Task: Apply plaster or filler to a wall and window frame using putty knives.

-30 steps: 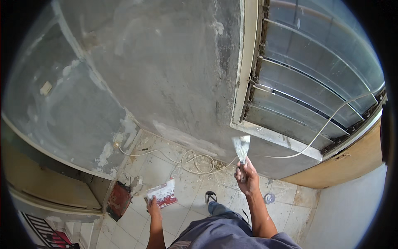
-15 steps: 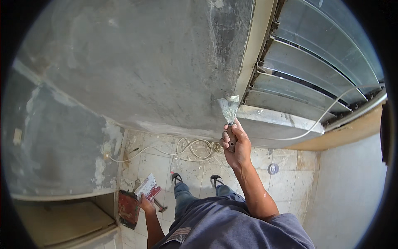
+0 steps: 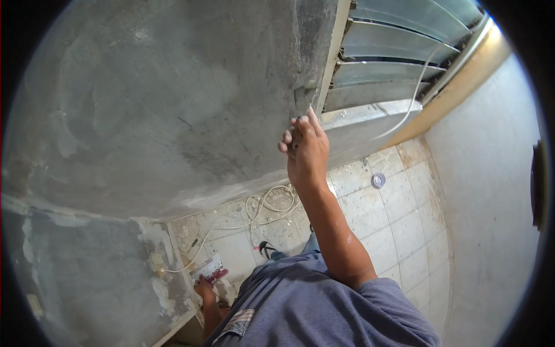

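Observation:
My right hand (image 3: 308, 147) is raised in front of the grey wall (image 3: 202, 104), closed around the dark handle of a putty knife (image 3: 296, 143). Its index finger points up along the tool. The blade, seen only in part, is at the wall beside the window frame's pale edge; whether it touches cannot be told. Low on the left, my left hand (image 3: 203, 288) grips a wide flat trowel (image 3: 210, 269) with a red part and whitish putty smeared over its plate.
Louvred glass panes (image 3: 399, 43) and a pale sill (image 3: 373, 113) lie right of my right hand. A white cable (image 3: 236, 227) loops over the speckled tile floor (image 3: 399, 214). A round clear object (image 3: 378, 180) sits on the tiles.
My right hand has moved up and slightly left with the putty knife, bringing its blade to the window frame's edge. The view has shifted; the red container and hammer are out of sight.

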`<control>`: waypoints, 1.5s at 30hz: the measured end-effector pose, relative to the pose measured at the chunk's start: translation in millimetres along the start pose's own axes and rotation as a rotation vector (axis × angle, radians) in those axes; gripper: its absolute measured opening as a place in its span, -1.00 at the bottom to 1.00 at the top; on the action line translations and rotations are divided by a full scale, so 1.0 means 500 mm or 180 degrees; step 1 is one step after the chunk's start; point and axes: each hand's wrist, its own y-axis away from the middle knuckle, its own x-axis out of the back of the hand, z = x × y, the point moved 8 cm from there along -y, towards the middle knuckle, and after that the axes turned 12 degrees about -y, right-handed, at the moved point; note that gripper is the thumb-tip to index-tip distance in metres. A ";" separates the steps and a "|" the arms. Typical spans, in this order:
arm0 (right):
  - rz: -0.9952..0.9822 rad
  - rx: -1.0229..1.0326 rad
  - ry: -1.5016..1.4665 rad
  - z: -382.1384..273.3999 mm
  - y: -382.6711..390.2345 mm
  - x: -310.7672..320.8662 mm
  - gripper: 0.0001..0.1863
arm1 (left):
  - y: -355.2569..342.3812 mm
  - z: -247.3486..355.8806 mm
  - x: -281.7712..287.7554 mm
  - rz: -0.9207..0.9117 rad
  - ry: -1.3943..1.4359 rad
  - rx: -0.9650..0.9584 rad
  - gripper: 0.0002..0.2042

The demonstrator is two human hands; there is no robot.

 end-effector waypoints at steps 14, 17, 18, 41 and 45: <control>0.0389 0.0826 0.0337 0.048 -0.029 -0.056 -0.45 | -0.123 -0.055 -0.024 -0.0525 -0.0183 0.0226 -0.63; 0.0479 0.0934 0.0485 0.042 -0.025 -0.065 -0.72 | -0.103 -0.041 -0.013 -0.0671 -0.0498 0.0383 -0.65; 0.0479 0.0943 0.0497 0.042 -0.026 -0.071 -0.72 | -0.100 -0.038 -0.009 -0.0677 -0.0768 0.0399 -0.69; 0.0364 0.0663 0.1154 0.067 0.000 -0.107 -0.83 | -0.245 -0.069 0.043 -0.0343 -0.1047 0.0327 -0.61; 0.0535 0.0847 0.1210 -0.036 -0.016 0.001 -0.63 | -0.201 0.017 -0.017 -0.0752 -0.0146 0.0385 -0.65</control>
